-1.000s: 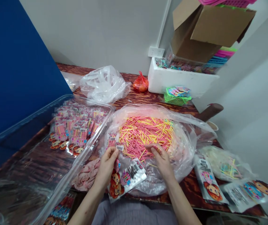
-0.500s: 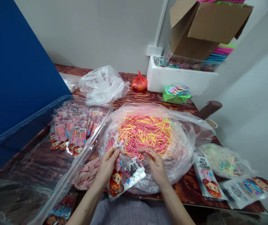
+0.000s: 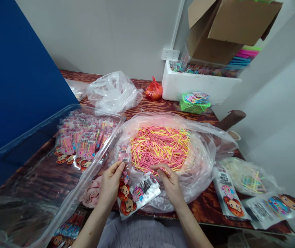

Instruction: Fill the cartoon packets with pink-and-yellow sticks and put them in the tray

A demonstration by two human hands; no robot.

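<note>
At seven o'clock the left hand (image 3: 112, 179) pinches a printed packet (image 3: 124, 190); at five, the right hand (image 3: 170, 182) curls around slim sticks (image 3: 165, 170), which a loosened grip could spill or a hard squeeze snap, below the central stick heap (image 3: 160, 148).

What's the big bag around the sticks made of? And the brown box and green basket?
The big bag: thin, shiny plastic, it seems; see-through and crinkled. The brown box: probably dull cardboard, with folding flaps. The green basket: likely plastic, bright with neat holes.
</note>
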